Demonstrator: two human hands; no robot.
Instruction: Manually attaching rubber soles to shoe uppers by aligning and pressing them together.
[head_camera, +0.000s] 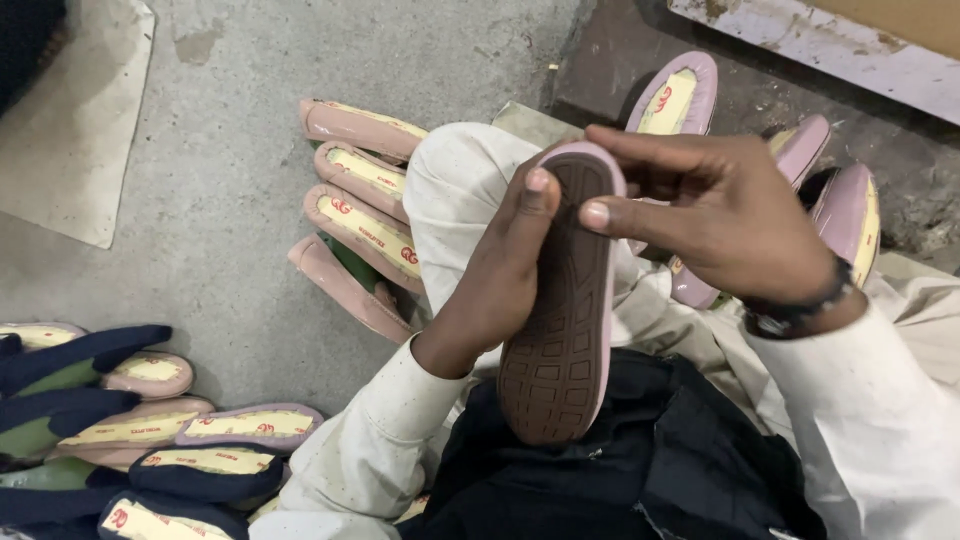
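Gripping a pink shoe with a brown ridged rubber sole (560, 320) turned up, the left hand (495, 275) clasps its left edge and the right hand (720, 215) pinches its far tip, above the lap, near pink shoes (365, 215) stacked on the concrete floor (230, 150).

Both forearms are coming up from the lower edge in off-white sleeves, meeting at the middle. The left hand (495, 275) is curling inward, palm turned away from the camera, its thumb pressing flat near the top — the fingers are wrapping out of sight. The right hand (720, 215) is reaching across from the right, thumb extended leftward, fingers bent over — a dark band is circling its wrist.
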